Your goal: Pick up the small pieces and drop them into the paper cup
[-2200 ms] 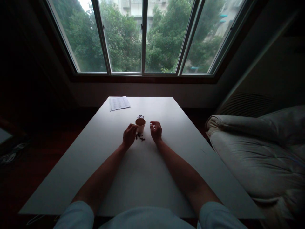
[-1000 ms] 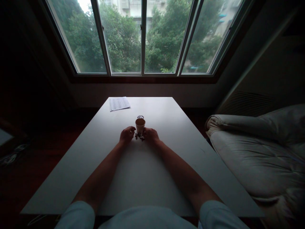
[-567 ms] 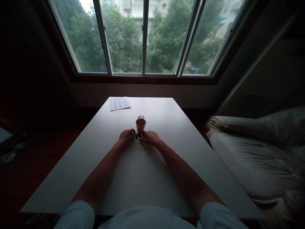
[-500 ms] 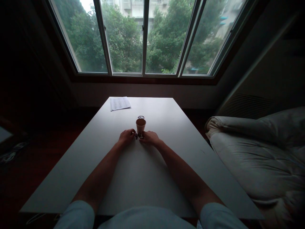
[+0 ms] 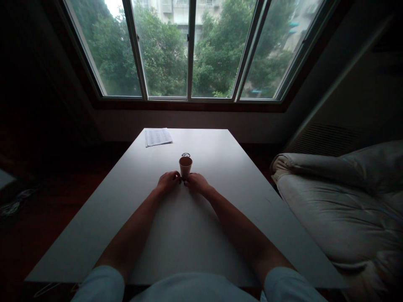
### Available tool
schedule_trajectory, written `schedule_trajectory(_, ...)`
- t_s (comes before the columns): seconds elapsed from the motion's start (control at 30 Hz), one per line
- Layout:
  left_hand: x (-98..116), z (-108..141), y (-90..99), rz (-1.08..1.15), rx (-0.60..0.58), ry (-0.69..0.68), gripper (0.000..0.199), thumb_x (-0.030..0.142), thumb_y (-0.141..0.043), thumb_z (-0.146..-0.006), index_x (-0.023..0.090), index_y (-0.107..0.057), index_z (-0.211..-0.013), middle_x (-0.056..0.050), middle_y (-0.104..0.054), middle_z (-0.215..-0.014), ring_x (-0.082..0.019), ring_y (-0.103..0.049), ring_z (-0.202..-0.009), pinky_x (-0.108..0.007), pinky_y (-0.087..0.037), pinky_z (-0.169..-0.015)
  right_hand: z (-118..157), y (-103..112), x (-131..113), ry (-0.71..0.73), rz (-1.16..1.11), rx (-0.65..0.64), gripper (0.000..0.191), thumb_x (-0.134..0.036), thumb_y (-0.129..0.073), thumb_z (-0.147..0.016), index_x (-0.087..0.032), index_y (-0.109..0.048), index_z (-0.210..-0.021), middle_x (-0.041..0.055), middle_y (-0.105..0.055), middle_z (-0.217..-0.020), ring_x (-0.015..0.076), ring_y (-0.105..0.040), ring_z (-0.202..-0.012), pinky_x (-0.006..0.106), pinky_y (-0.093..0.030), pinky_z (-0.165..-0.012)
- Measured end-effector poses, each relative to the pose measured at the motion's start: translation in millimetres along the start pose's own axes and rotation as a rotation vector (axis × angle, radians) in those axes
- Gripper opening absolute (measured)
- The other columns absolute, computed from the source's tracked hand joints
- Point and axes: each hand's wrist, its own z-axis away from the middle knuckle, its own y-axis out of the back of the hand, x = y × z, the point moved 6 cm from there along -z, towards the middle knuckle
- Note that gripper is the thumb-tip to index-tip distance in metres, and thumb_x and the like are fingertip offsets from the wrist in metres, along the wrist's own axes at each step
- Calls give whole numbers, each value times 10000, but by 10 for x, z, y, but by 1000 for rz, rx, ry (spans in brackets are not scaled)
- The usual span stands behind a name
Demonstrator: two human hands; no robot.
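Observation:
A paper cup [image 5: 185, 166] stands upright on the white table [image 5: 189, 235], its open top facing up. Several small dark pieces [image 5: 184, 181] lie at the near side of its base, too small to name. My left hand [image 5: 168, 182] rests just left of them, fingers curled and the tips at the pieces. From the right, my right hand [image 5: 197, 183] reaches in with its fingertips close to the cup's base and the pieces. Whether either hand pinches a piece is hidden. Behind the cup lies a dark ring-shaped item [image 5: 185, 154], partly covered by the rim.
Printed sheets of paper [image 5: 158, 137] lie at the far left corner of the table. Right of the table is a padded, light-coloured couch or folded mattress [image 5: 333, 201]. A wide window [image 5: 189, 54] spans the far wall. Cables [image 5: 15, 203] lie on the floor at left.
Both hands have drawn slightly closer together around the dark pieces, which now sit in a tighter cluster by the cup. The cup stays in place.

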Motion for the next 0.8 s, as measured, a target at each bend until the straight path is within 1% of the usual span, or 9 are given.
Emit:
schedule_trajectory(0.07,4,0,-7,7,1,-9,225,383,-553,-894,282,-729,-993,-37,-724,-929,-187,-637,-827,-271,-407,-694,-17,-7,15,1,-17,20,265,-275,-546,-910,-161,-705,-1089,144,-694,-1136,241,-662,-980,284,-451,-803)
schedule_trajectory(0.17,33,13,-3,22,3,-44,217,363,-558,-884,278,-730,-986,-28,-718,-907,-179,-631,-808,-265,-399,-674,-46,-25,47,10,-59,41,270,-244,-542,-907,-152,-710,-1098,141,-692,-1138,228,-664,-950,276,-452,-792)
schedule_trajectory(0.33,125,64,20,72,-52,-128,232,377,-618,-839,272,-733,-1010,-19,-707,-889,-161,-619,-775,-249,-407,-665,-76,-45,48,76,-145,105,242,-209,-532,-915,-149,-737,-1031,131,-713,-1085,215,-660,-882,268,-446,-753)
schedule_trajectory(0.43,170,80,39,78,-54,-158,247,368,-655,-808,265,-736,-1017,-23,-707,-908,-166,-623,-793,-250,-414,-670,-82,-61,47,117,-195,148,239,-212,-527,-928,-144,-747,-996,134,-721,-1042,215,-651,-860,274,-440,-745)
schedule_trajectory(0.57,168,61,26,69,-43,-141,238,331,-639,-810,270,-734,-1019,-23,-708,-916,-166,-623,-785,-251,-410,-661,-90,-74,78,156,-252,194,231,-198,-533,-920,-126,-749,-957,144,-715,-1018,208,-640,-840,277,-435,-734)
schedule_trajectory(0.7,130,36,-15,48,-50,-93,217,296,-613,-816,265,-731,-996,-26,-713,-914,-162,-626,-777,-248,-406,-659,-113,-99,111,188,-330,189,212,-162,-546,-895,-126,-744,-962,137,-711,-1020,205,-634,-849,272,-434,-740)
schedule_trajectory(0.8,124,35,-17,51,-33,-95,208,297,-598,-830,266,-725,-991,-23,-714,-905,-160,-629,-775,-245,-406,-656,-140,-132,147,171,-389,187,199,-144,-554,-878,-110,-740,-941,153,-708,-1013,208,-626,-837,279,-435,-743)
